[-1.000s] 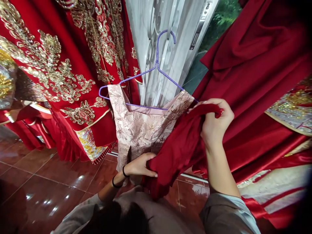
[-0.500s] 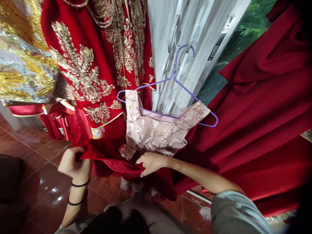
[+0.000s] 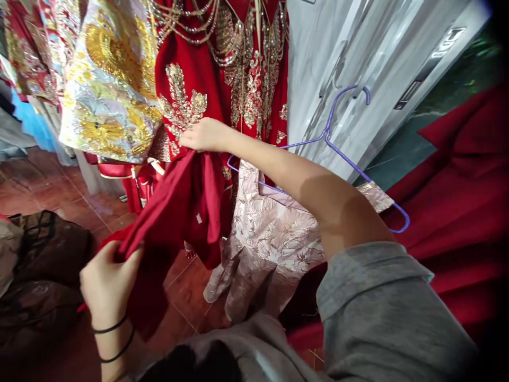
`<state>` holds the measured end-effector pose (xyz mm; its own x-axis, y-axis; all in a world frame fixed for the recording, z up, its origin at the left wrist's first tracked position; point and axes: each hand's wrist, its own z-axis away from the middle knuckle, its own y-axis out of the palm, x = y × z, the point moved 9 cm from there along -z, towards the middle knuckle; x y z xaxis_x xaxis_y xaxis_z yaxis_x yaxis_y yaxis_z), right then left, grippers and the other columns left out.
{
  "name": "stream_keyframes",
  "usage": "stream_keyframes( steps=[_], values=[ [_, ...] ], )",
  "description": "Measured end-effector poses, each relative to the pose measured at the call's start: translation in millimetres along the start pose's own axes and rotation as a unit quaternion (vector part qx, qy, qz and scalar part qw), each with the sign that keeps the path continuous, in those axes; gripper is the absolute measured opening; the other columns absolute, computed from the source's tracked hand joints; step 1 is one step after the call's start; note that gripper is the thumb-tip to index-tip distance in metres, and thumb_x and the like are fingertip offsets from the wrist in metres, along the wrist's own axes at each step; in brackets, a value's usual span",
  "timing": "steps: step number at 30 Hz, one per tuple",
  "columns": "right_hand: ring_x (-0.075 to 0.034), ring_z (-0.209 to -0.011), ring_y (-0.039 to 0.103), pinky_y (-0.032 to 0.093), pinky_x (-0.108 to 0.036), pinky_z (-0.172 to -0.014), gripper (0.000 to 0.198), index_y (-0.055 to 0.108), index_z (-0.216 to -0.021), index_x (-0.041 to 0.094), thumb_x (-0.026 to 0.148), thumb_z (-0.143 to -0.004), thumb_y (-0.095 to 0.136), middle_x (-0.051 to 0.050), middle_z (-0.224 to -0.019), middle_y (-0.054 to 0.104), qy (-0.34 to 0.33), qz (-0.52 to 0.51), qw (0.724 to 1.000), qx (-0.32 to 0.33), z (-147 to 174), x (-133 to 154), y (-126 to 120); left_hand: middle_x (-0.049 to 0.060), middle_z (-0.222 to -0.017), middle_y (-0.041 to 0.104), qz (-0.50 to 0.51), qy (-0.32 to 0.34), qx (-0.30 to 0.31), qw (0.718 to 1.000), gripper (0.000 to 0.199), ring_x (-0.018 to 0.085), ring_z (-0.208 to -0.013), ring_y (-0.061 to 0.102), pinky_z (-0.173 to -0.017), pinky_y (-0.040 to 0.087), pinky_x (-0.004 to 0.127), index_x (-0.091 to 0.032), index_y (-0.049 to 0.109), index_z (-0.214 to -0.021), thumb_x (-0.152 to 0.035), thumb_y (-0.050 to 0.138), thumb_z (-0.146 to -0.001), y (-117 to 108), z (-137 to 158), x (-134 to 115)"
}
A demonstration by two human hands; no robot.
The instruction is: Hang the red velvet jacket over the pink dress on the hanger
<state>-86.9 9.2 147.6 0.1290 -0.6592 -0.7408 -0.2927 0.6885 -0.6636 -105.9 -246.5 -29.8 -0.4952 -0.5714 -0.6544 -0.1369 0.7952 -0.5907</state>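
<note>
A dark red garment (image 3: 175, 212) hangs in folds between my two hands, with a small white tag showing on it. My left hand (image 3: 109, 278), low at the left, is closed round one edge of the cloth. Higher up, my right hand (image 3: 202, 135) grips another part of it, in front of a red jacket with gold embroidery (image 3: 183, 101). My right forearm crosses a pale pink brocade dress (image 3: 274, 228) on a purple hanger (image 3: 345, 148), hiding part of both.
White and yellow sequinned garments (image 3: 111, 90) hang at the left. Dark bags (image 3: 43, 265) lie on the tiled floor (image 3: 186, 297). A grey-white door panel (image 3: 358, 42) stands behind the hanger, and a large dark red cloth (image 3: 461, 212) drapes at the right.
My right hand has gone up and left with the garment, which now hangs down from it. My left hand keeps its hold, a little lower. The view has shifted left.
</note>
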Motion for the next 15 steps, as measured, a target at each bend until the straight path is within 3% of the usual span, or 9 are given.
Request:
stream_keyframes(
  steps=[3,5,8,10,12,15],
  values=[
    [-0.015,-0.095,0.062,0.04,-0.03,-0.08,0.04,0.054,-0.117,0.011,0.01,-0.101,0.016,-0.005,-0.103,0.057,0.034,0.008,0.999,0.019,11.7,-31.2,22.2,-0.003,-0.058,0.05,0.059,0.088,0.225,0.969,0.037,0.012,-0.055,0.043,-0.055,0.032,0.025,-0.017,0.058,-0.072,-0.053,0.06,-0.079,62.7,7.0,-33.6],
    [-0.017,-0.093,0.062,0.04,-0.03,-0.075,0.032,0.054,-0.118,0.014,0.01,-0.099,0.029,-0.009,-0.112,0.058,0.055,0.005,0.998,0.034,24.0,-40.3,33.1,-0.002,-0.065,0.055,0.156,0.088,0.287,0.941,0.036,0.013,-0.059,0.046,-0.057,0.036,0.024,-0.016,0.058,-0.075,-0.051,0.061,-0.079,89.8,9.6,-43.9],
    [-0.021,-0.094,0.061,0.041,-0.031,-0.074,0.03,0.057,-0.121,0.015,0.014,-0.093,0.048,-0.011,-0.118,0.06,0.097,-0.015,0.991,0.091,45.5,-49.9,44.2,-0.001,-0.071,0.058,0.313,0.036,0.312,0.896,0.034,0.013,-0.064,0.049,-0.059,0.039,0.023,-0.014,0.061,-0.082,-0.048,0.065,-0.078,114.4,8.1,-49.6],
    [-0.022,-0.092,0.061,0.043,-0.032,-0.074,0.029,0.063,-0.117,0.015,0.019,-0.088,0.06,-0.01,-0.11,0.064,0.157,-0.054,0.971,0.171,64.8,-60.7,53.1,-0.002,-0.071,0.06,0.397,-0.003,0.299,0.868,0.031,0.012,-0.064,0.051,-0.06,0.04,0.022,-0.015,0.062,-0.083,-0.044,0.071,-0.074,121.9,4.6,-54.3],
    [-0.021,-0.086,0.062,0.045,-0.032,-0.072,0.027,0.068,-0.11,0.013,0.022,-0.084,0.066,-0.008,-0.097,0.067,0.219,-0.112,0.935,0.256,88.0,-70.0,59.4,-0.003,-0.07,0.062,0.47,-0.047,0.296,0.83,0.031,0.012,-0.063,0.053,-0.06,0.043,0.021,-0.015,0.064,-0.08,-0.04,0.077,-0.068,126.5,0.9,-64.2],
    [-0.017,-0.077,0.062,0.048,-0.032,-0.07,0.029,0.071,-0.101,0.007,0.03,-0.085,0.068,-0.006,-0.082,0.065,0.293,-0.196,0.861,0.366,122.8,-78.0,60.0,-0.001,-0.068,0.066,0.573,-0.132,0.312,0.746,0.034,0.015,-0.064,0.061,-0.063,0.05,0.024,-0.015,0.066,-0.081,-0.035,0.081,-0.059,128.1,-7.4,-87.3]
  ],
)
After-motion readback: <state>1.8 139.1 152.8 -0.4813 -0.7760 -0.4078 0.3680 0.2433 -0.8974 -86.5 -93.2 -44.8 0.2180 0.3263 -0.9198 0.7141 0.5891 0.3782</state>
